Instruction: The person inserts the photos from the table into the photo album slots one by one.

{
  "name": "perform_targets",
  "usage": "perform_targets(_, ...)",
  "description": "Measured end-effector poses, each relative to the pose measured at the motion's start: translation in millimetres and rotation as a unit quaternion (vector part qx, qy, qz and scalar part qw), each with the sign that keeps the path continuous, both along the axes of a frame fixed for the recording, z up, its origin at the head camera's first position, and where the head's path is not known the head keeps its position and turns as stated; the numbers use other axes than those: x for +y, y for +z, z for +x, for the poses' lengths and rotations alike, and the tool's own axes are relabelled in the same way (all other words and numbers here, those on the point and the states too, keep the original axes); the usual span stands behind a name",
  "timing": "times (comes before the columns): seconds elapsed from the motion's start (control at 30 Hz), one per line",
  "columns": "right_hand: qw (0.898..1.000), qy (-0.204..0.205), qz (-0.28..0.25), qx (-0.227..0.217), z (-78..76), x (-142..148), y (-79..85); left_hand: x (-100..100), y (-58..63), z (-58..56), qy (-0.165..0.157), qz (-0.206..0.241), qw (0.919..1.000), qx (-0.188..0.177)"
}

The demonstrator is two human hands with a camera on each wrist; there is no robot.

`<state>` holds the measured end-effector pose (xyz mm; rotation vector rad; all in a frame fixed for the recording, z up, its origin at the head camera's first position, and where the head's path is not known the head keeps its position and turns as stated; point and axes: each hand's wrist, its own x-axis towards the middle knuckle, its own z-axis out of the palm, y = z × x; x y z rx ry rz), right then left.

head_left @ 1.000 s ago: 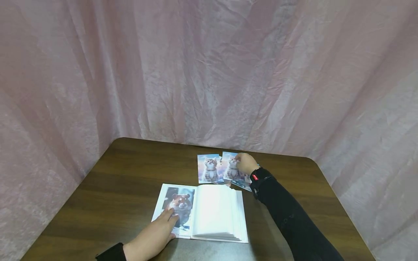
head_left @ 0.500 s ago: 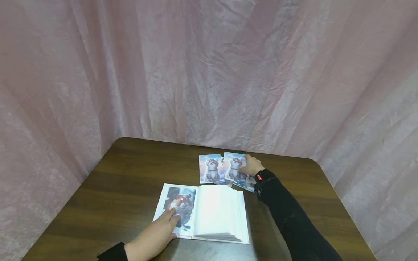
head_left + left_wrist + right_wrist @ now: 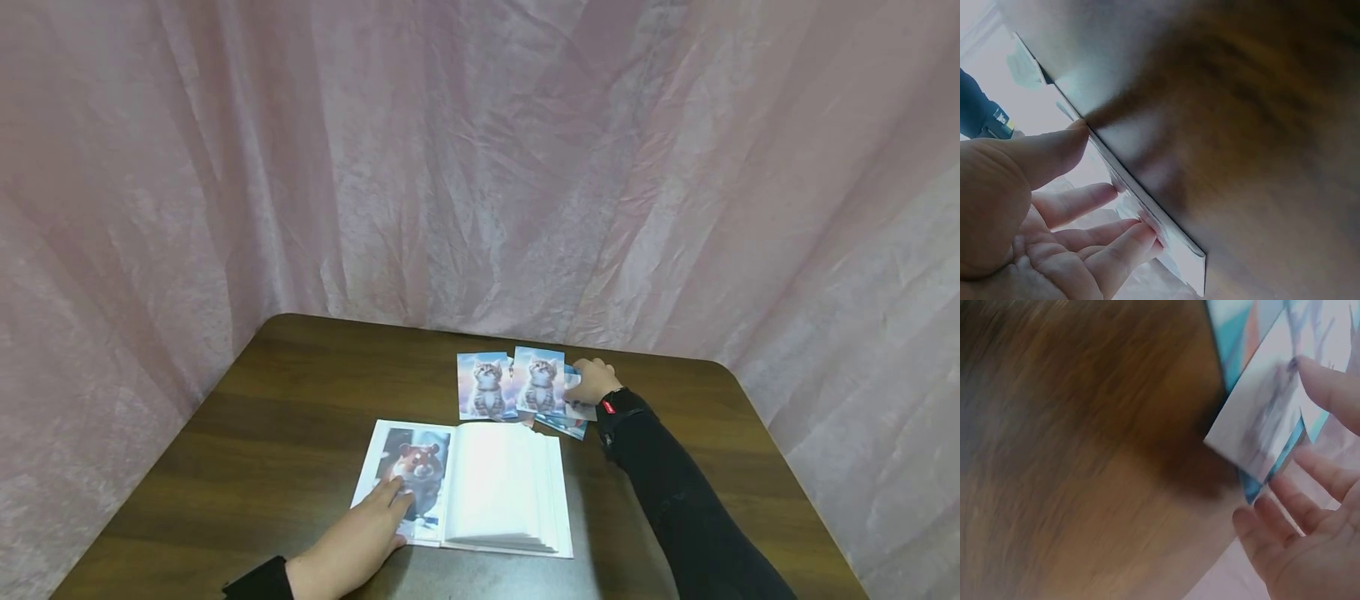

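The glossy kitten photo card (image 3: 539, 381) lies at the far side of the dark wooden worktop (image 3: 285, 400), its long axis running away from the person, kitten's head at the far end. The right hand (image 3: 592, 382) pinches its right edge, fingers (image 3: 1329, 384) narrow around it, above a loose pile of other cards (image 3: 564, 421). A second ago that hand covered the card's face; it has slid rightward. The left hand (image 3: 352, 542) still rests flat, fingers straight, on the open white photo album (image 3: 495, 487), touching its hamster picture (image 3: 415, 475).
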<state>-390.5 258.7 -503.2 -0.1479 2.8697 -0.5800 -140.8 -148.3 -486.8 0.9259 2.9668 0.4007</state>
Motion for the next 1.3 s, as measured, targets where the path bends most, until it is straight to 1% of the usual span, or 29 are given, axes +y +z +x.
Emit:
perform_targets(0.1, 1.000, -0.001, -0.008, -0.003, 2.2, 3.0, 2.4, -0.6, 0.2, 0.4, 0.002, 0.000, 1.0000, 0.002)
perform_targets(0.23, 1.000, -0.008, -0.013, -0.015, 9.8, 4.0, 9.4, -0.8, 0.8, 1.1, 0.006, 0.004, 0.9999, -0.007)
perform_targets(0.33, 1.000, -0.009, -0.011, -0.009, 12.4, 5.7, 10.7, -1.1, 1.1, 1.7, 0.005, 0.008, 0.9999, -0.010)
perform_targets(0.5, 1.000, -0.020, -0.014, -0.006, 13.7, 8.1, 9.5, -1.6, 1.1, 2.0, 0.005, 0.009, 0.9999, -0.011)
perform_targets(0.6, 1.000, -0.025, -0.015, -0.001, 16.9, 6.3, 10.6, -1.6, 0.0, 1.4, 0.006, 0.010, 0.9999, -0.012)
perform_targets(0.83, 0.998, -0.053, -0.016, 0.016, 26.0, 1.6, 13.3, -1.5, -0.6, 2.5, 0.007, 0.008, 0.9999, -0.012)
perform_targets(0.93, 0.997, -0.063, -0.031, 0.027, 32.1, -0.5, 14.4, -0.9, -0.1, 5.3, 0.007, 0.008, 0.9999, -0.010)
perform_targets(1.03, 0.996, -0.068, -0.062, 0.021, 37.1, -2.0, 14.6, -0.7, 2.5, 7.8, 0.005, 0.008, 0.9999, -0.012)
perform_targets(1.17, 0.992, -0.071, -0.103, 0.007, 39.1, -3.9, 12.5, -1.9, 4.9, 8.3, 0.005, 0.004, 0.9998, -0.018)
perform_targets(1.3, 0.987, -0.078, -0.137, 0.026, 38.7, -3.9, 11.3, -3.3, 4.6, 8.0, 0.006, 0.003, 0.9998, -0.019)
